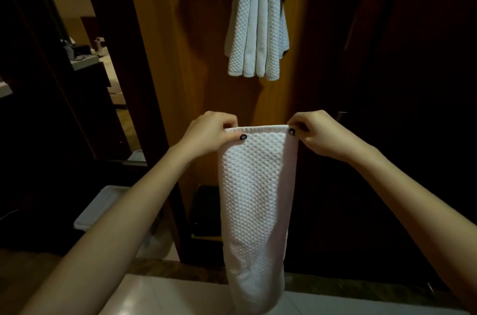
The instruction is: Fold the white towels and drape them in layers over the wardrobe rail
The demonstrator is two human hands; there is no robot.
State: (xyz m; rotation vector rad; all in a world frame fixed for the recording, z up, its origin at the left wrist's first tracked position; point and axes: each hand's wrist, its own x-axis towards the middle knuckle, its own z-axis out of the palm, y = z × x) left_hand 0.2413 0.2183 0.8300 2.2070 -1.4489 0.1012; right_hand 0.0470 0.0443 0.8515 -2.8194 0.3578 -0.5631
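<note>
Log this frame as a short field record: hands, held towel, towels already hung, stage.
held towel: white, folded narrow, hanging straight down
left hand: pinches its top left corner
right hand: pinches its top right corner
hung towels: white bundle draped above, against wood panel; rail out of view
stage: held towel not yet draped

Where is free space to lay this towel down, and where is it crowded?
The pale counter is bare left and right of the held towel. Open air lies between its top hem and the hanging towels, before the wooden panel. Crowded: the top, where those towels bunch.
</note>
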